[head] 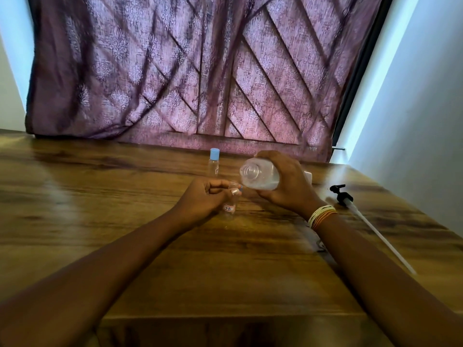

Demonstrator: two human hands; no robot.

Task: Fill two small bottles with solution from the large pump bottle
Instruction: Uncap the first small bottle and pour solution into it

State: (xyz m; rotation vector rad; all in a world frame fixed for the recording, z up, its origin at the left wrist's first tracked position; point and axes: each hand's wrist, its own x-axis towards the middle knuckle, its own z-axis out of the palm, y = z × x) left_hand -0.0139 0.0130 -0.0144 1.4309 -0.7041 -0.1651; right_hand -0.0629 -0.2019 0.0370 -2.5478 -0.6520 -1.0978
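My right hand grips the large clear bottle, tipped on its side with its open mouth pointing left and toward me; clear liquid lies inside. My left hand holds a small clear bottle with a white label upright on the table, its open neck right under the large bottle's mouth. A bit of blue shows at its neck. A second small bottle with a blue cap stands upright behind, capped. The black pump head with its long white tube lies on the table to the right.
The wooden table runs to a front edge near me and a right edge past the pump tube. A purple patterned curtain hangs behind the table. White walls stand at both sides.
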